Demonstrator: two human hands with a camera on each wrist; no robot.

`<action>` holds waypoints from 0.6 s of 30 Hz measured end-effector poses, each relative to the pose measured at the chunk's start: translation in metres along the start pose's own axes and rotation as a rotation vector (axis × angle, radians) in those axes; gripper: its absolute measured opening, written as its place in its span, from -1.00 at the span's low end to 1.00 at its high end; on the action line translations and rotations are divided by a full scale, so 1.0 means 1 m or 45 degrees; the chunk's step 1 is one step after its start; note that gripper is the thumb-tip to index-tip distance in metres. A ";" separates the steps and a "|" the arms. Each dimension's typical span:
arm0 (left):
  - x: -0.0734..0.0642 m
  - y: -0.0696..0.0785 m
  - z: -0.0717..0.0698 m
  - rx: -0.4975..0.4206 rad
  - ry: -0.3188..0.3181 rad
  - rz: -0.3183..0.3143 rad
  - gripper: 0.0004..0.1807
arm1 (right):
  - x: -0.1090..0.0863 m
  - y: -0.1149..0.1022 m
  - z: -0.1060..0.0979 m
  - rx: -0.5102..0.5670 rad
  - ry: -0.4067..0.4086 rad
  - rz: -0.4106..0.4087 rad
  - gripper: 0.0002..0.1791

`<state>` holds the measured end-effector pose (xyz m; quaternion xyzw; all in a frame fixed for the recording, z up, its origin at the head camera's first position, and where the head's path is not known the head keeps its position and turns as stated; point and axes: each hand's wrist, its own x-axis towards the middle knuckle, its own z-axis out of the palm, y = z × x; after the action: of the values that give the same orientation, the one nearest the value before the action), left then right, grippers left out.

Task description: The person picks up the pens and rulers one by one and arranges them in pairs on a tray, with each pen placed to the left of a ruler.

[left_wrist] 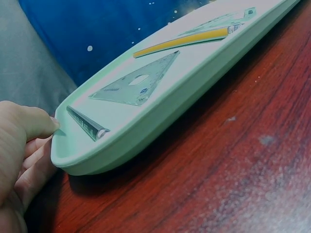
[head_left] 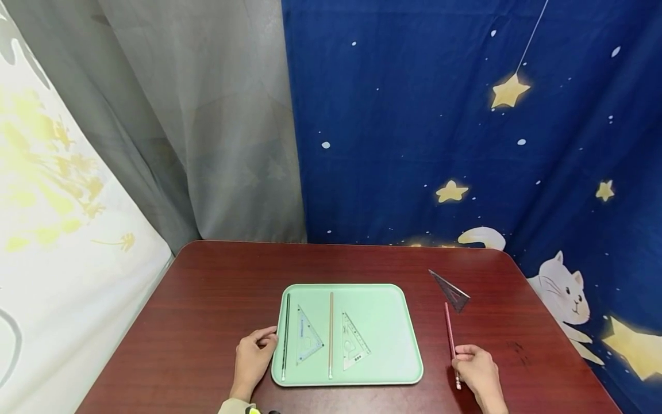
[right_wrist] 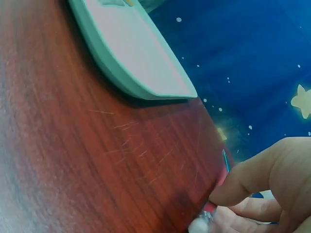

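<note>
A light green tray (head_left: 388,333) lies on the table. My left hand (head_left: 252,359) pinches its left rim between thumb and fingers. Inside the tray, from left to right, are a black pencil (head_left: 286,336), a clear set square (head_left: 307,339), a yellow pencil (head_left: 331,336) and another clear set square (head_left: 354,345). To the right of the tray my right hand (head_left: 477,371) pinches a pink pencil (head_left: 449,328) near its eraser end. In the right wrist view the pencil's white eraser (right_wrist: 198,225) shows below the fingertips. A dark set square (head_left: 452,292) lies beyond the pencil's far end.
The reddish-brown wooden table (head_left: 217,293) runs back to hanging cloths. A grey curtain (head_left: 243,126) and a blue star-patterned curtain (head_left: 393,144) hang behind it. White patterned cloth (head_left: 67,218) hangs at the left.
</note>
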<state>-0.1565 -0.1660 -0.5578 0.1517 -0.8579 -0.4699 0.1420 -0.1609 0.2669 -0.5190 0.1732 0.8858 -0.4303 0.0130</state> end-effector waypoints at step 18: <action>-0.001 0.002 -0.001 -0.006 0.003 -0.014 -0.82 | 0.002 0.003 0.001 0.579 -0.248 0.186 -0.52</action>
<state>-0.1559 -0.1654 -0.5560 0.1564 -0.8559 -0.4725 0.1407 -0.1620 0.2679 -0.5221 0.1931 0.7460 -0.6310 0.0901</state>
